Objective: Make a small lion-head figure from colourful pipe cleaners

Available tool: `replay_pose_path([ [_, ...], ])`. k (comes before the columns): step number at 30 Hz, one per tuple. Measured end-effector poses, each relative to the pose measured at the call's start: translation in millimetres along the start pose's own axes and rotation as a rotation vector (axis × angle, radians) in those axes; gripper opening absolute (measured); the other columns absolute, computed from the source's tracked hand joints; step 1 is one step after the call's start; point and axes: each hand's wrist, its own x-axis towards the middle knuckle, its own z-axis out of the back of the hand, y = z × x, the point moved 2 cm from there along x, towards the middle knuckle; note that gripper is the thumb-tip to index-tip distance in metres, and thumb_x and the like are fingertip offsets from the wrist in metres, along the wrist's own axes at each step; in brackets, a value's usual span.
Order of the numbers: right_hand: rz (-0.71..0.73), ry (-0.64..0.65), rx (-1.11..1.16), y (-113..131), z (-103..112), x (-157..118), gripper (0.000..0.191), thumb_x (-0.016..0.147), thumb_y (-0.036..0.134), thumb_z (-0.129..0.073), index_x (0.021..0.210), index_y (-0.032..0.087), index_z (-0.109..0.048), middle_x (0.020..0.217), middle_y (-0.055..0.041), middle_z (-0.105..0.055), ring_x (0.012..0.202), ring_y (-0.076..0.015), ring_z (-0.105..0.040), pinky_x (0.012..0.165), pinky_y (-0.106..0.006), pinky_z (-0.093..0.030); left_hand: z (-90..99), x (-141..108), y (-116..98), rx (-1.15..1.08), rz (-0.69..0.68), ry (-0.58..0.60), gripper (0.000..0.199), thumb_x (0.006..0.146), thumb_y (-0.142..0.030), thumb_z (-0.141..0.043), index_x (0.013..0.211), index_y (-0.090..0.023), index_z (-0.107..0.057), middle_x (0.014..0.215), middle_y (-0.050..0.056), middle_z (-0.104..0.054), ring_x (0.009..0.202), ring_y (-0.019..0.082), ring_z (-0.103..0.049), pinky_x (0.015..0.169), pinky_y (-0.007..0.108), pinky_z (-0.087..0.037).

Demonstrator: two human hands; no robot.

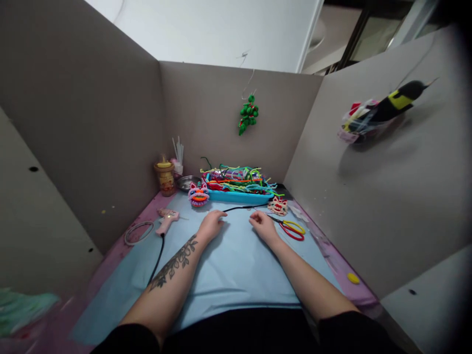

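Observation:
My left hand [211,224] rests on the light blue cloth, palm down, its fingers loosely stretched and nothing visible in them. Just beyond its fingertips lies a thin black pipe cleaner [241,207], running toward the right. Facing it, my right hand [262,224] also rests on the cloth with loosely bent fingers, and no object shows in it. Close to the right hand's outer side are scissors [294,229] with one yellow and one red handle loop. A pink glue gun [167,221] lies left of my left hand, its black cord passing beside the tattooed forearm.
A blue tray [239,197] heaped with coloured pipe cleaners stands at the back. Beside it are a purple-and-orange lion-head figure [198,195], a pale lion-head figure [278,206], a metal bowl [188,182] and a jar [165,178]. Grey partitions [206,118] enclose the table.

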Motion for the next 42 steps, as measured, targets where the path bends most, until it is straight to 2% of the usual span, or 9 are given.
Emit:
replay_pose_path([
  [3,0.174,0.06,-0.218,15,-9,2,0.027,0.086,0.041,-0.054,0.071,0.021,-0.065,0.079,-0.006,-0.067,0.088,-0.0229,-0.059,0.087,-0.036,-0.045,5.6,0,1,-0.01,0.153,-0.082,0.022,0.085,-0.026,-0.056,0.099,-0.019,-0.072,0.087,0.006,-0.074,0.084,0.021,-0.068,0.081,0.031,-0.05],
  [7,0.415,0.085,-0.33,41,-24,31,0.014,0.085,0.03,-0.06,0.087,0.023,-0.072,0.119,-0.0075,-0.066,0.119,-0.0257,-0.049,0.103,-0.04,-0.035,8.8,-1,1,-0.008,0.177,-0.151,0.032,0.083,-0.029,-0.061,0.112,-0.018,-0.068,0.094,0.006,-0.073,0.089,0.02,-0.067,0.083,0.03,-0.048],
  [10,0.377,0.014,-0.388,57,-27,73,0.028,0.091,0.022,-0.045,0.104,0.019,-0.069,0.111,-0.0101,-0.069,0.11,-0.0225,-0.056,0.1,-0.035,-0.039,8.5,-2,0,-0.024,0.213,-0.118,0.035,0.082,-0.028,-0.062,0.116,-0.019,-0.066,0.088,0.004,-0.073,0.085,0.019,-0.067,0.079,0.028,-0.048],
  [14,0.249,-0.114,-0.526,69,-18,129,0.045,0.09,0.012,-0.03,0.124,0.01,-0.058,0.122,-0.0177,-0.062,0.116,-0.0268,-0.054,0.101,-0.038,-0.04,8.7,-4,-8,-0.011,0.194,-0.108,0.035,0.086,-0.042,-0.057,0.108,-0.019,-0.069,0.085,0.005,-0.073,0.082,0.021,-0.066,0.077,0.03,-0.047],
  [18,0.278,0.027,-0.59,70,-18,170,0.052,0.08,0.006,-0.042,0.131,0.011,-0.053,0.132,-0.0152,-0.057,0.123,-0.0253,-0.051,0.105,-0.036,-0.038,2.3,-6,-18,-0.018,0.043,-0.008,0.03,0.087,-0.032,-0.055,0.112,-0.019,-0.067,0.098,0.006,-0.073,0.093,0.02,-0.065,0.086,0.031,-0.047],
  [25,0.234,0.365,-0.744,54,-39,218,0.074,0.062,0.024,-0.078,0.13,0.01,-0.053,0.134,-0.0219,-0.053,0.122,-0.0364,-0.051,0.1,-0.041,-0.042,-2.4,-11,-24,-0.002,-0.049,0.093,0.025,0.088,-0.027,-0.053,0.106,-0.019,-0.068,0.096,0.008,-0.073,0.094,0.022,-0.064,0.087,0.034,-0.047],
  [31,0.257,0.526,-0.761,41,-59,232,0.052,0.065,0.019,-0.076,0.116,0.015,-0.065,0.121,-0.0178,-0.066,0.11,-0.0335,-0.061,0.092,-0.036,-0.047,-5.9,-13,-26,-0.004,-0.07,0.124,0.024,0.089,-0.027,-0.052,0.105,-0.02,-0.068,0.094,0.009,-0.073,0.09,0.022,-0.065,0.083,0.034,-0.048],
  [34,0.288,0.498,-0.736,40,-52,239,0.047,0.074,0.018,-0.068,0.12,0.018,-0.063,0.123,-0.014,-0.066,0.11,-0.0305,-0.062,0.09,-0.034,-0.047,-6.2,-14,-27,-0.005,-0.106,0.134,0.024,0.09,-0.028,-0.05,0.104,-0.02,-0.068,0.092,0.008,-0.073,0.087,0.021,-0.065,0.08,0.034,-0.049],
  [42,0.352,0.356,-0.594,60,11,278,0.04,0.078,0.027,-0.067,0.117,0.016,-0.065,0.118,-0.0104,-0.069,0.106,-0.028,-0.063,0.088,-0.031,-0.047,-4.2,-15,-28,-0.008,-0.134,0.15,0.024,0.092,-0.028,-0.048,0.104,-0.022,-0.067,0.09,0.008,-0.073,0.086,0.022,-0.065,0.078,0.036,-0.048],
])
